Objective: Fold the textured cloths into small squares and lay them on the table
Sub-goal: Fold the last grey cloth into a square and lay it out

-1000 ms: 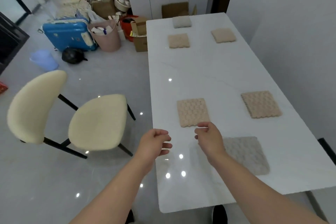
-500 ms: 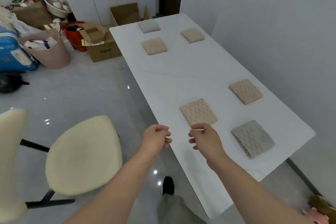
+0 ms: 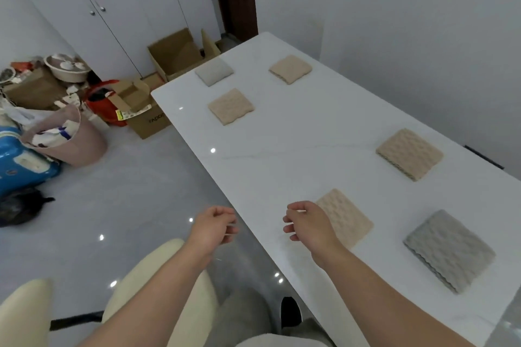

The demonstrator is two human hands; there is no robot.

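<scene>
R hand [image 3: 308, 227]: lower centre of frame, over the near edge of the table [image 3: 282, 149]. Fingers loosely curled, nothing in them. L hand [image 3: 212, 227]: frame-left of it, off the table and above the floor, same loose curl, empty. The two hands are apart.

Key relation: the near beige cloth [image 3: 346, 220] lies just frame-right of the R hand, partly hidden behind it; contact we cannot tell. R hand is much the nearer; L would have to cross the table edge. Cloth approx. square, so no real long axis; its edges run diagonally in frame, parallel w/ the table's.

Others: near grey cloth [image 3: 449, 251] lower right; mid beige cloth [image 3: 408, 153] at right; far beige cloth [image 3: 231, 105], far grey cloth [image 3: 214, 72] and corner beige cloth [image 3: 290, 68] upper centre. All six look folded flat and sit well apart. No unfolded cloth in view, so we judge the task done or nearly so.

Obstacles: cream chair [image 3: 25, 315] lower left, beneath the L forearm. Cardboard box [image 3: 149, 120], pink bin [image 3: 76, 144] and blue case [image 3: 17, 166] on the floor at left, well apart from the hands.
</scene>
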